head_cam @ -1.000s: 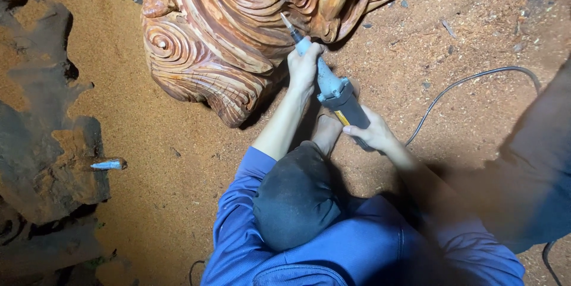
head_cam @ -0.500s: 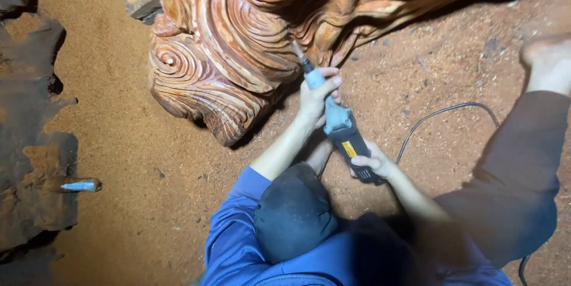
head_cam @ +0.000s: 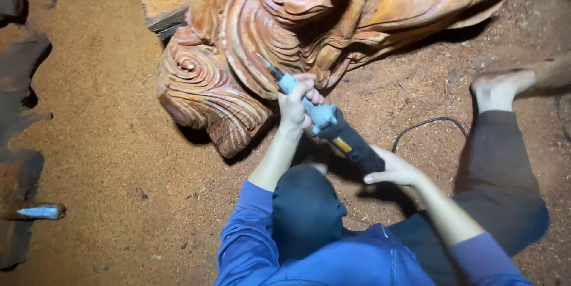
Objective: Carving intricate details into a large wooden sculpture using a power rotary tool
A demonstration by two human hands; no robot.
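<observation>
A large reddish wood carving (head_cam: 238, 54) with swirling grooves lies on sawdust-covered ground. My left hand (head_cam: 297, 103) grips the pale blue front of a hand-held power grinder (head_cam: 333, 134). Its thin bit (head_cam: 266, 65) rests against a grooved ridge of the carving. My right hand (head_cam: 394, 170) holds the black rear end of the grinder, where a yellow mark shows. A dark cap (head_cam: 306, 209) and blue sleeves (head_cam: 250, 232) fill the lower middle of the view.
A black cable (head_cam: 428, 124) loops over the sawdust behind the tool. A bare foot (head_cam: 496, 87) and a leg in dark trousers (head_cam: 502, 173) stretch out at the right. A dark wood slab (head_cam: 15, 113) with a small pale blue object (head_cam: 37, 211) lies at the left.
The view has shifted, so the carving sits lower and further right. The foot and trouser leg have come into sight. Both hands keep hold of the grinder against the carving.
</observation>
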